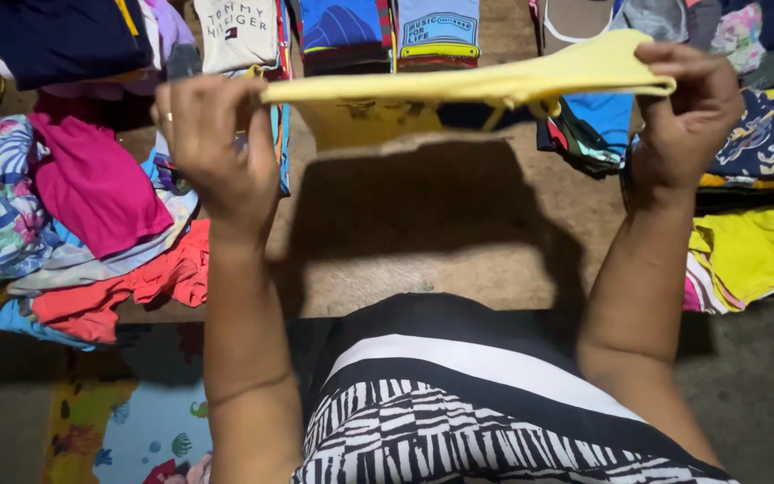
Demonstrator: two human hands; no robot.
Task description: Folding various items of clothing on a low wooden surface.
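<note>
Above a wooden table point(423, 233): yellow garment point(468, 85) held stretched between two raised hands.

Left hand point(212, 148) closed on the garment's left end, fingers curled over the fabric, ring visible on one finger; right hand point(687, 112) pinched shut on the right end, thumb and fingers clamped over the edge. Garment kept taut and nearly level in the air, clear of the table, part of it hanging below the upper edge and casting a dark shadow on the wood. Flanked on the left by a heap of loose clothes point(73, 215), pink, floral and orange; on the right by folded yellow and patterned pieces point(754, 251). Backed along the far edge by a row of folded printed shirts point(342, 31). Fronted by a black-and-white striped garment point(459, 403) worn on the body.
</note>
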